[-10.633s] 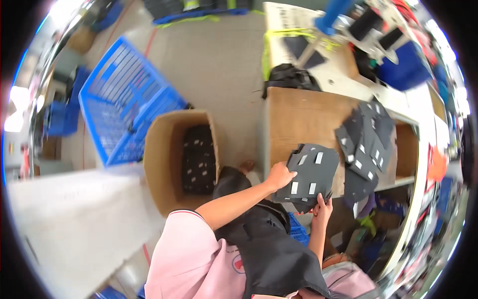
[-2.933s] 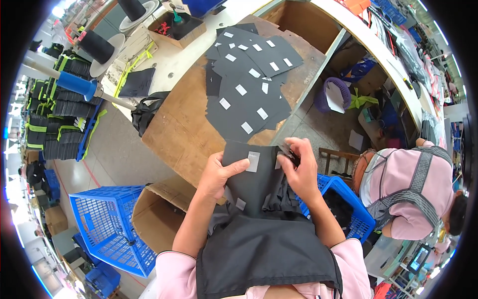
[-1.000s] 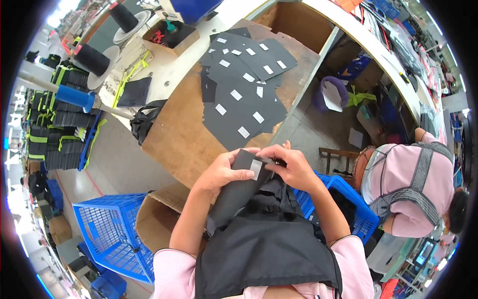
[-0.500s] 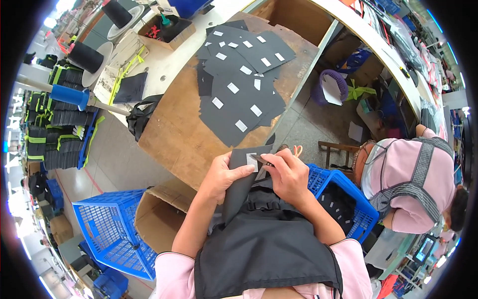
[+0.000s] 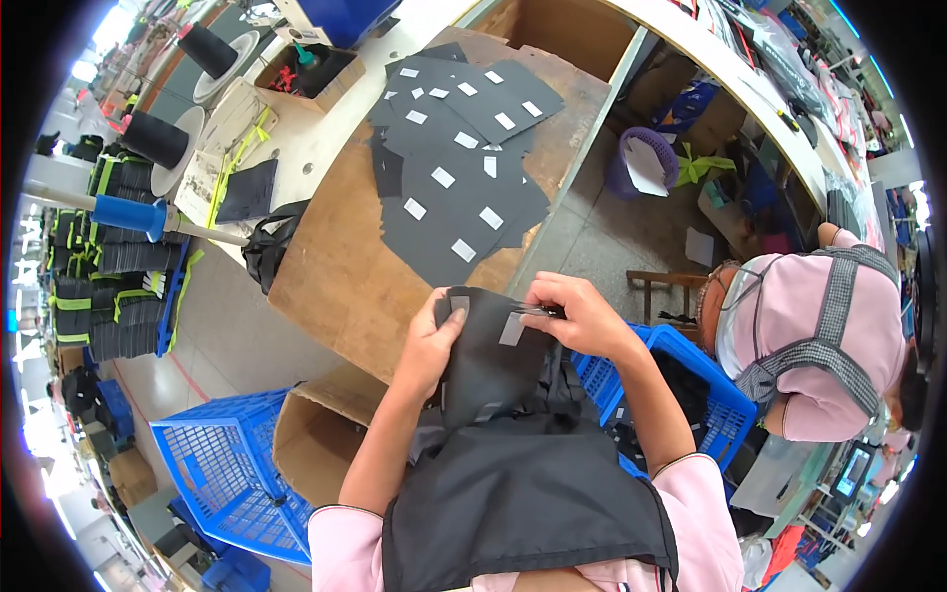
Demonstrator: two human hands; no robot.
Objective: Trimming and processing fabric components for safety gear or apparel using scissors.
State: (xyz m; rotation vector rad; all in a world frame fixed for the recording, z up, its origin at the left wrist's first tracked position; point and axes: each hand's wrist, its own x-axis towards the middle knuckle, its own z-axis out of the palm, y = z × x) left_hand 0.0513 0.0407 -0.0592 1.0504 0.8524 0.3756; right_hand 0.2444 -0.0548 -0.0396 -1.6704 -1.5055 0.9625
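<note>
My left hand is closed on the left edge of a black fabric panel, thumb on the front near a white label. The panel hangs above my black apron and bears a second white label near my right hand. My right hand pinches the panel's upper right edge. Dark scissors lie in its curled fingers, mostly hidden. Ahead, several black panels with white labels lie overlapping on the brown wooden board.
To the left stand a blue plastic crate and an open cardboard box. Another blue crate with dark pieces is close by my right arm. A co-worker bends at the right. A purple basket stands beyond.
My right hand has lifted the panel's right side and spread it wider, and the scissors' blade has left the label. A second label now shows by my left thumb. The view has shifted slightly.
</note>
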